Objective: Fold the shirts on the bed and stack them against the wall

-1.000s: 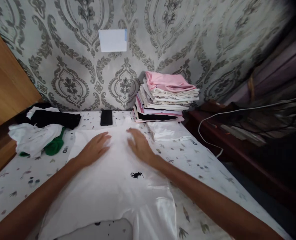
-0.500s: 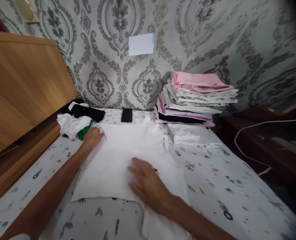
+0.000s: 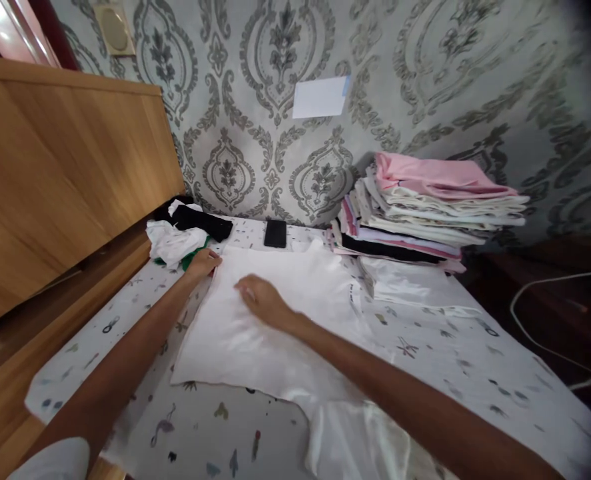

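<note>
A white garment (image 3: pixel 275 340) lies spread on the patterned sheet, its lower right part bunched near the front. My left hand (image 3: pixel 204 263) has its fingers closed on the garment's upper left edge. Over the upper left part of the same garment is my right hand (image 3: pixel 262 299), its fingers curled and partly hidden; whether they pinch any cloth cannot be made out. Small dark lettering shows near the garment's right side.
Folded clothes (image 3: pixel 425 213) form a tall stack at the back right, with a folded white piece (image 3: pixel 415 283) in front. A black phone (image 3: pixel 275 234) lies near the wall. Crumpled clothes (image 3: pixel 175 243) sit back left, beside a wooden cabinet (image 3: pixel 70 173). A white cable (image 3: pixel 520 300) hangs right.
My right hand has moved up and left across the white garment, its fingers now more curled. My left hand stays at the garment's edge. The view has shifted left.
</note>
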`<state>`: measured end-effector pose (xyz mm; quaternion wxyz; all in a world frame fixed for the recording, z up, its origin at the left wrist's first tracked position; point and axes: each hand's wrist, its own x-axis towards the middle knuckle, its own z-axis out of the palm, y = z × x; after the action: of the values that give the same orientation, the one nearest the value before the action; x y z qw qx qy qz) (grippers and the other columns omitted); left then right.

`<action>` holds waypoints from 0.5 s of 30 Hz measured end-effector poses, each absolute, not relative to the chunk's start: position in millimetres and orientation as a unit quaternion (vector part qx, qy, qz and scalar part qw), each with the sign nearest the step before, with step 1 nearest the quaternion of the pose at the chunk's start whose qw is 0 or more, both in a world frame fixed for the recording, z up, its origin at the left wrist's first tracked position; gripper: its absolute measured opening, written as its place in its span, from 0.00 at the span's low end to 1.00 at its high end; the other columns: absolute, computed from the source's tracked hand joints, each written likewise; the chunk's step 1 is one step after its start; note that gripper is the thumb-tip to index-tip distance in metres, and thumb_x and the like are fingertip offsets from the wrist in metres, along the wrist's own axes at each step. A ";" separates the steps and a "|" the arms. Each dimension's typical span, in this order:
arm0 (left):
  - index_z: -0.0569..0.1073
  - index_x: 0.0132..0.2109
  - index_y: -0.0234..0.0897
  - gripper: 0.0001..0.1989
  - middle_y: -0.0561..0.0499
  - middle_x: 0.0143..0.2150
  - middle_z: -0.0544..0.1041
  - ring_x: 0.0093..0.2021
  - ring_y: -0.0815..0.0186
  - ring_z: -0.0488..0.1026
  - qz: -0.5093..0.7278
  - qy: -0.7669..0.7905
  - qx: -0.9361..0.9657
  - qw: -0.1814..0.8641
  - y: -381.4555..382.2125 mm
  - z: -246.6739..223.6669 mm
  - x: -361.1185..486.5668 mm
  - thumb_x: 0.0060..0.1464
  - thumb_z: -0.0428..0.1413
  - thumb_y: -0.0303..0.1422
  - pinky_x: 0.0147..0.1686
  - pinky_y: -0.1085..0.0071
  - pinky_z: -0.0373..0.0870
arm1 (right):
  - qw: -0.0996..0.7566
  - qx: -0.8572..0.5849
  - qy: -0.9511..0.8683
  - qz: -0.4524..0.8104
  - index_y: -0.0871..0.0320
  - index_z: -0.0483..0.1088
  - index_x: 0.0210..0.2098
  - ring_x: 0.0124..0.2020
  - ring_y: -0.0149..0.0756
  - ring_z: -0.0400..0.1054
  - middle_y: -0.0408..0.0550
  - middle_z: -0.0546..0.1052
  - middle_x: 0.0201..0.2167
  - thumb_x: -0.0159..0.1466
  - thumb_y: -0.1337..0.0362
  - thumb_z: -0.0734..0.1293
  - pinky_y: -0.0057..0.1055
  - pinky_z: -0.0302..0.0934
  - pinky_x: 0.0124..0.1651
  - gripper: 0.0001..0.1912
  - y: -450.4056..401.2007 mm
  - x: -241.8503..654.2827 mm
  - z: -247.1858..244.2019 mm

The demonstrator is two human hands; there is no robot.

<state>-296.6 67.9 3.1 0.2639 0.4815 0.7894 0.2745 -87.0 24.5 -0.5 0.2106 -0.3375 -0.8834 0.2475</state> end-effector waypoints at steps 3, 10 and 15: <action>0.68 0.47 0.36 0.13 0.54 0.29 0.75 0.30 0.67 0.76 0.316 0.771 0.465 0.300 67.9 0.2 -293.7 0.56 0.59 0.32 0.28 0.74 0.69 | 0.169 -0.454 -0.845 0.224 0.59 0.72 0.52 0.56 0.40 0.69 0.56 0.72 0.56 0.69 0.73 0.59 0.38 0.62 0.60 0.16 102.9 -122.6 9.5; 0.62 0.53 0.39 0.23 0.51 0.38 0.79 0.36 0.63 0.79 0.383 0.708 0.426 0.413 48.1 -4.6 -288.2 0.54 0.63 0.32 0.32 0.71 0.74 | 0.093 -0.499 -0.825 0.249 0.59 0.69 0.54 0.50 0.42 0.71 0.52 0.73 0.53 0.69 0.57 0.67 0.44 0.70 0.50 0.18 193.0 -185.4 -1.4; 0.61 0.57 0.39 0.34 0.45 0.47 0.79 0.44 0.56 0.80 0.368 0.679 0.401 0.492 3.8 -10.3 -291.0 0.45 0.67 0.33 0.38 0.65 0.77 | 0.107 -0.505 -0.807 0.286 0.61 0.73 0.43 0.42 0.38 0.75 0.49 0.78 0.40 0.65 0.67 0.69 0.37 0.70 0.46 0.07 202.0 -195.9 -13.2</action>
<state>-291.0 3.8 -10.3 0.4924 0.4012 0.6792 0.3679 -195.9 202.0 -13.2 0.1071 -0.5048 -0.8074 0.2862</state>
